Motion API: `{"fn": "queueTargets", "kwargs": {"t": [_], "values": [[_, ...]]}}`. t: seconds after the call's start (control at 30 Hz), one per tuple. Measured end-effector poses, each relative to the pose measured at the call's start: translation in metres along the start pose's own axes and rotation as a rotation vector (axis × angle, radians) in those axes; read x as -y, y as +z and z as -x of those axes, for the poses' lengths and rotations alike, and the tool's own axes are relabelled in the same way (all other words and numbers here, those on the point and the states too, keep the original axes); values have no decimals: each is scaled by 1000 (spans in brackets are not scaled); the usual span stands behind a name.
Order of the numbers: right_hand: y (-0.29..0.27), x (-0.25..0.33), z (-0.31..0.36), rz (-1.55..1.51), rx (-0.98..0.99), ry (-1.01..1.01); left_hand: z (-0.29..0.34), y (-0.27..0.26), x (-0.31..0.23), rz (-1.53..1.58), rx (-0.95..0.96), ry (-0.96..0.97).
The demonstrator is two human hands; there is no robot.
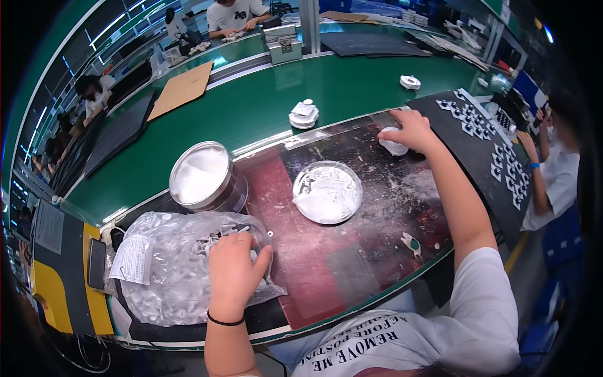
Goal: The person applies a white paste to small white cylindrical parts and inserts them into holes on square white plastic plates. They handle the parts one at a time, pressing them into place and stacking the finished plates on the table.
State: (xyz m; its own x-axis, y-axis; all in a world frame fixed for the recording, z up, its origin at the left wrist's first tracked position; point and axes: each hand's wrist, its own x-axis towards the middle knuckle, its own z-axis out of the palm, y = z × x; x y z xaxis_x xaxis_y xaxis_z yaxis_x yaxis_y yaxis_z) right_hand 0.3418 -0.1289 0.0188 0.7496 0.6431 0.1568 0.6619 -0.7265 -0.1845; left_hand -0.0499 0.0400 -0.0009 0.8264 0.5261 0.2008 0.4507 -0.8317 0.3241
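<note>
My left hand (233,271) rests in the mouth of a clear plastic bag (169,270) full of small white plastic parts, fingers curled among them. My right hand (411,130) reaches far out to the right and closes over a small round white part (394,146) on the stained work mat (352,251). Between the hands lies a shallow round lid (327,191) smeared with white paste. An open metal tin (202,176) of white paste stands to its left.
A green conveyor belt (264,103) runs behind the mat, carrying round white assemblies (303,115), (410,81) and a cardboard sheet (182,89). A black tray (483,135) of small parts lies at right beside a seated person (556,169). Other people work across the belt.
</note>
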Motion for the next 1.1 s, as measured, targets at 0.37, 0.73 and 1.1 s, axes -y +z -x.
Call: {"fn": "queueTargets", "kwargs": {"t": [0.37, 0.73, 1.1], "values": [[0, -3, 54, -463, -50, -125, -4, -11, -8, 77, -20, -25], [1, 81, 169, -1685, 920, -326, 6, 1, -42, 310, -40, 536], [42, 98, 219, -495, -97, -993, 8, 8, -46, 469, 174, 530]]}}
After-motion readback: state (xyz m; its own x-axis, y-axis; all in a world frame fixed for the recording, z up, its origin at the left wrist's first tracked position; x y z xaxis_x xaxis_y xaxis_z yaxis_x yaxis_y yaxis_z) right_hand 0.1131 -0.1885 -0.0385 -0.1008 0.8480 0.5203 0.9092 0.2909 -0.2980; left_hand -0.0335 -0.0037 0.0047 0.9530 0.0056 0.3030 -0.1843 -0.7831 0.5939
